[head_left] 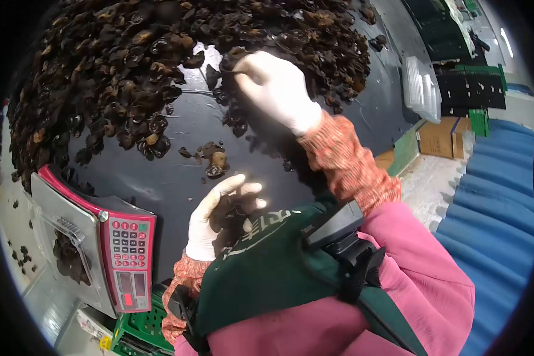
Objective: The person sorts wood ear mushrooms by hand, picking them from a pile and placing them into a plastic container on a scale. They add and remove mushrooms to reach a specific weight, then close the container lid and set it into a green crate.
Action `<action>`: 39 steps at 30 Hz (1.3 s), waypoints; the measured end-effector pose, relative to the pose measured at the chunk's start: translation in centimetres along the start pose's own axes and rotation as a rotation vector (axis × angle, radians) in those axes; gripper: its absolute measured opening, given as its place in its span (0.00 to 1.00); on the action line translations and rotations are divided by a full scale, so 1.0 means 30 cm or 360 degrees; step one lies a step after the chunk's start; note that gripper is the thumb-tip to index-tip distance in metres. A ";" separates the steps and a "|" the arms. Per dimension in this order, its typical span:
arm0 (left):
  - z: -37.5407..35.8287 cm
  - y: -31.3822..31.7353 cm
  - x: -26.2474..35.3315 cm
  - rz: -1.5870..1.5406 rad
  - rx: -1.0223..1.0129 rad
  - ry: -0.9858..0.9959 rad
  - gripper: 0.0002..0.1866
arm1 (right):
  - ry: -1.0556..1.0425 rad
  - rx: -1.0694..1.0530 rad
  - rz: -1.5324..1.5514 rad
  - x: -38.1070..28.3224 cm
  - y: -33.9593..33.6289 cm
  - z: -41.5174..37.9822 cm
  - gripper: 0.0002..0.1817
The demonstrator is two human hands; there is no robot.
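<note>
A large heap of dark brown, ear-shaped fungus pieces (113, 65) covers the far part of the grey table (178, 172). My right hand (273, 86), in a white glove, pinches a dark piece at the heap's near edge. My left hand (219, 216), also gloved, is palm up and cupped close to the green apron (267, 261), its fingers curled round several dark pieces. Between the hands lies a small cluster of pieces (215, 159). At the left, a red scale (129, 255) bears a clear plastic tray (71, 255) with dark pieces inside.
Stacked clear trays (420, 89) stand at the table's right edge. Beyond them are a cardboard box (442, 137) and green crates (479, 121). Another green crate (142, 326) sits below the scale. Blue corrugated sheeting (492, 196) is at the right.
</note>
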State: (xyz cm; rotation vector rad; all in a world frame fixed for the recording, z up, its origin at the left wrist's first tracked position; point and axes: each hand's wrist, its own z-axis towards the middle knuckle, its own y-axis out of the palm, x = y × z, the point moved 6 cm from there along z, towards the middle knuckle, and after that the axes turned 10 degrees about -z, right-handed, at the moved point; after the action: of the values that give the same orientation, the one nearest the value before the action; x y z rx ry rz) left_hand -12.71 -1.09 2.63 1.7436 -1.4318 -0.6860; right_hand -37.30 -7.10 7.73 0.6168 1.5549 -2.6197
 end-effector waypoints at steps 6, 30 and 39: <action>0.037 0.057 0.000 -0.0293 -0.0028 -0.0087 0.46 | 0.0419 -0.1275 0.1233 -0.140 -0.122 -0.168 0.11; -0.056 -0.033 0.015 -0.0416 -0.0086 -0.0032 0.27 | -0.0229 -0.0508 0.0092 -0.177 -0.094 -0.306 0.13; -0.095 -0.055 0.026 -0.0444 -0.0004 0.0133 0.23 | -0.0269 -0.0484 0.0176 -0.253 -0.114 -0.290 0.05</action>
State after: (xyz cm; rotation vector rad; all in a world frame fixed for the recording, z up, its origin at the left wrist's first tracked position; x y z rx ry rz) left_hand -9.34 -1.08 2.92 1.9677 -1.1423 -0.7496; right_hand -28.32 0.71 9.60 0.4325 1.7590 -2.2280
